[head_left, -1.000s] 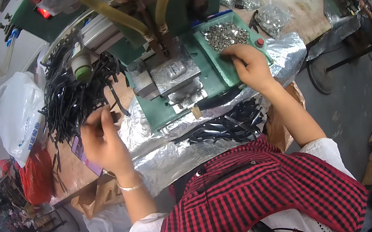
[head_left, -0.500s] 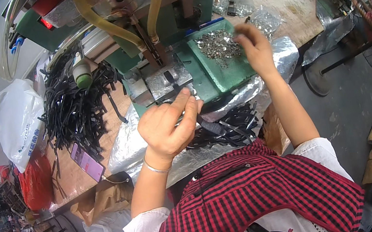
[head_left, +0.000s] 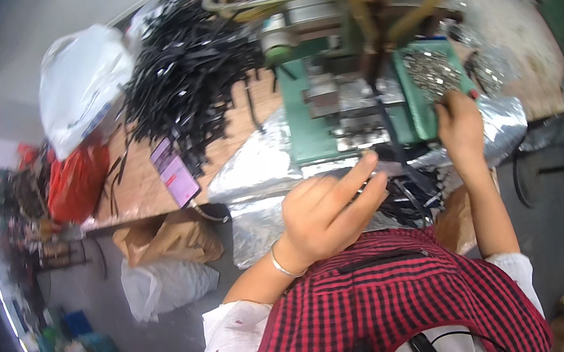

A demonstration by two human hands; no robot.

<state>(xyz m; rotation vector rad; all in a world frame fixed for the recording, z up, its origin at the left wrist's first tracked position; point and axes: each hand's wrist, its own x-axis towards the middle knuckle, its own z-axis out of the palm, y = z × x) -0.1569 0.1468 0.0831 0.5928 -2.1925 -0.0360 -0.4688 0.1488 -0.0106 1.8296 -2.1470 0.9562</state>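
My left hand [head_left: 330, 216] hovers in front of my chest, fingers stretched out close together toward the front of the green press machine [head_left: 306, 120]. Whether it pinches anything is hidden. Just beyond its fingertips lies a bunch of black straps [head_left: 413, 199] on silver foil [head_left: 252, 173]. My right hand [head_left: 460, 124] rests on the near edge of a green tray [head_left: 413, 105] on the machine's right side. The tray holds several small silver metal parts [head_left: 428, 69]. The fingertips curl into them, and I cannot see a grip.
A big heap of black straps [head_left: 191, 79] covers the wooden bench left of the machine, beside a phone [head_left: 178, 178] with a lit purple screen. Yellow hoses [head_left: 404, 14] loop above the machine. A white bag [head_left: 83, 82], a red bag [head_left: 77, 180] and brown paper bags [head_left: 166, 240] stand left.
My left hand left the strap heap, crossed right to the machine front, and now sits lower and nearer me. My right hand stayed at the parts tray. The view swung left.
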